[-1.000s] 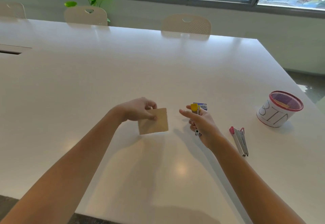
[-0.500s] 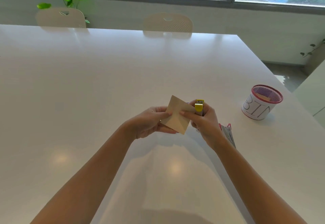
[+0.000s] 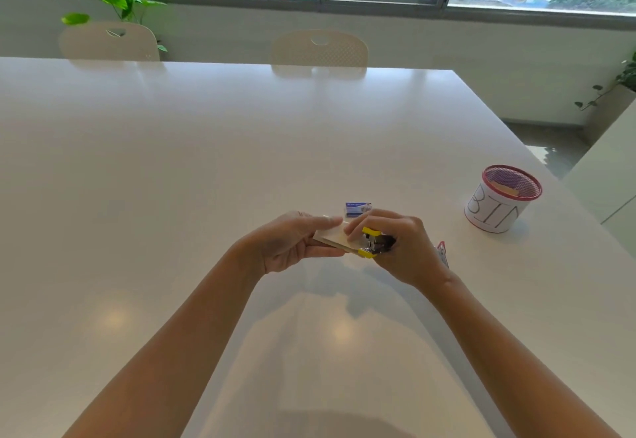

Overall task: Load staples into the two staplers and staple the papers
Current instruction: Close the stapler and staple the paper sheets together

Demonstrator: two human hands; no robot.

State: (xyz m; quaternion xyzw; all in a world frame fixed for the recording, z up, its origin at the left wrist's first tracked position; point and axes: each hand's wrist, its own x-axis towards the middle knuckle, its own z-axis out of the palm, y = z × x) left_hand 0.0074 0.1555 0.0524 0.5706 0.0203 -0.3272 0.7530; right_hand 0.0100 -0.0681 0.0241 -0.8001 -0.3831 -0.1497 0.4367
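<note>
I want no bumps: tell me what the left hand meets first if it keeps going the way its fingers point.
The right hand with the yellow stapler, just past the papers that the left hand holds.

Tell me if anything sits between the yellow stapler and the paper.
Nothing visible does. The right hand holds the yellow stapler right at the edge of the paper, which the left hand holds.

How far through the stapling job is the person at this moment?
Midway. Apparently done: loading the small yellow stapler. In hand: right hand closes it over the tan paper stack the left hand holds. Left: the pink stapler lies unused on the white table.
</note>
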